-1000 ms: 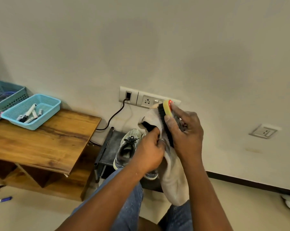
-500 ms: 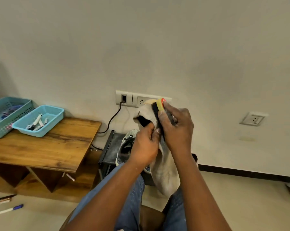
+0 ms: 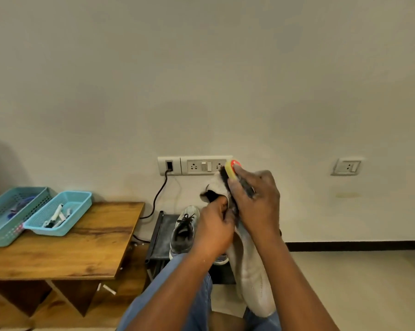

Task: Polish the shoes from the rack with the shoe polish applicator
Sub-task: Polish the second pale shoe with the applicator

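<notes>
both hands point(image 3: 256, 201) unmoved, fingers point(image 3: 235, 187) gripping applicator point(image 3: 230, 172) against shoe point(image 3: 251, 271).

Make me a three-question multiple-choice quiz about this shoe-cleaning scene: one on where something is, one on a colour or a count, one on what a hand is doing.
1. Where is the grey laced shoe?
A. on the wooden table
B. on the dark rack by the wall
C. in a basket

2. How many turquoise baskets stand on the wooden table?
A. one
B. two
C. four

3. What is the right hand doing?
A. resting open on the floor
B. plugging in a cable
C. holding the yellow-backed brush against the pale shoe

Answers:
1. B: it sits on the rack under the sockets.
2. B: a larger basket and a smaller basket sit side by side.
3. C: its grip wraps the brush, bristles on the shoe, which the left hand steadies.
</notes>
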